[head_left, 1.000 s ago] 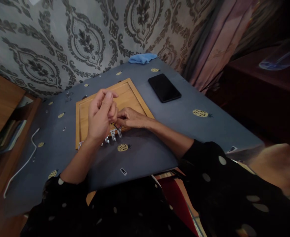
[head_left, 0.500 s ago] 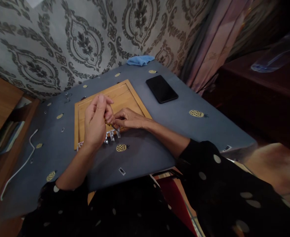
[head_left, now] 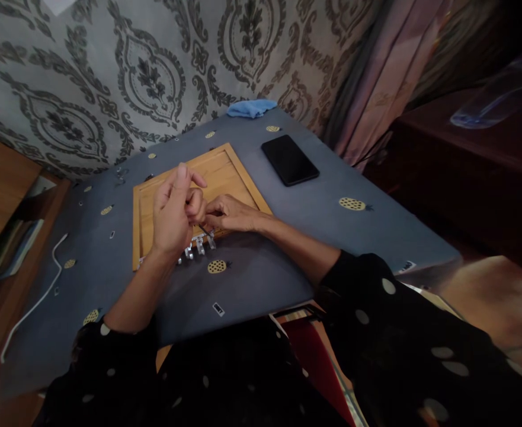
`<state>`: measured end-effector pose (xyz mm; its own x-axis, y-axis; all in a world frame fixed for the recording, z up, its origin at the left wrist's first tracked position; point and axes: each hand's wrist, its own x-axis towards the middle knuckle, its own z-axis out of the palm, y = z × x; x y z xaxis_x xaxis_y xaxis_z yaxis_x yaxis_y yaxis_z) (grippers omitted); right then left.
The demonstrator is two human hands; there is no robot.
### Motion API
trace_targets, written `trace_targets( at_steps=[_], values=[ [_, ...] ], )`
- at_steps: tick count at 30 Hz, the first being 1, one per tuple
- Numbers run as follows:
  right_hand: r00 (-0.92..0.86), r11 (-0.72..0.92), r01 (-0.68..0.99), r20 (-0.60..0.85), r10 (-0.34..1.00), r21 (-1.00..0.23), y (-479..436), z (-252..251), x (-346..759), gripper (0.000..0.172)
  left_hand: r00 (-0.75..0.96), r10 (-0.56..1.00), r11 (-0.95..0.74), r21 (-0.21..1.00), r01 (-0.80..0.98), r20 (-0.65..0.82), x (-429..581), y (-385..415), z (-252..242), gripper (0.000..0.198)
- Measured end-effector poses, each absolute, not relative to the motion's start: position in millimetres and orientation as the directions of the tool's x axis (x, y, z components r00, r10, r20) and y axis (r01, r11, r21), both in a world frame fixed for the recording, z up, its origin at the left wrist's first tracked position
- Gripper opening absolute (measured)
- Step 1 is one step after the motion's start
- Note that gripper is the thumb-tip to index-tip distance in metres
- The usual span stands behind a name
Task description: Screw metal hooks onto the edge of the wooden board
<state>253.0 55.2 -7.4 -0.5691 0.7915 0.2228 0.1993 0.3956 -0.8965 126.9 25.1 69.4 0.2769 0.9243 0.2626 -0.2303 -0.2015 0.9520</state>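
My left hand [head_left: 176, 207] is raised over a shallow wooden tray [head_left: 249, 184], fingers curled in and thumb pointing up. Whatever sits inside that grip is hidden. Against its fingertips my right hand [head_left: 231, 213] is closed in a pinch, knuckles upward, at the tray's near right part. A thin dark strand [head_left: 206, 231] shows just below where the two hands meet; its ends are covered by fingers. Along the tray's near edge, under the hands, hang several shiny metal clips [head_left: 200, 245], some of them behind my left wrist.
A black phone [head_left: 290, 160] lies right of the tray on the blue pineapple-print tablecloth [head_left: 261, 273]. At the back is a blue cloth [head_left: 252, 108]. A white cable [head_left: 36, 305] runs along the left side, beside a shelf with books [head_left: 21, 249]. A clear bottle [head_left: 487, 107] lies at far right.
My left hand has turned slightly, its thumb a little higher and its curled fingers closer to my right hand. My right hand stays nearly in place. Less of the dark strand shows.
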Motion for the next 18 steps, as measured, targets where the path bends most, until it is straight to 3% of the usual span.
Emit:
trace_targets(
  at_steps=[5, 12, 18],
  values=[
    [-0.575, 0.381, 0.222, 0.195, 0.795, -0.897, 55.3, -6.8, 253.0, 0.021, 0.293, 0.936, -0.137, 0.968, -0.212, 0.196, 126.2, 27.1, 71.5, 0.041],
    [-0.566, 0.370, 0.214, 0.193, 0.801, -0.904, 54.1, -6.0, 254.0, 0.021, 0.361, 0.912, -0.137, 0.973, -0.185, 0.197, 124.3, 29.6, 72.8, 0.039],
    [-0.565, 0.393, 0.217, 0.213, 0.797, -0.894, 55.6, -8.1, 253.0, 0.023, 0.305, 0.921, -0.196, 0.964, -0.179, 0.243, 125.3, 24.6, 72.6, 0.036]
  ],
)
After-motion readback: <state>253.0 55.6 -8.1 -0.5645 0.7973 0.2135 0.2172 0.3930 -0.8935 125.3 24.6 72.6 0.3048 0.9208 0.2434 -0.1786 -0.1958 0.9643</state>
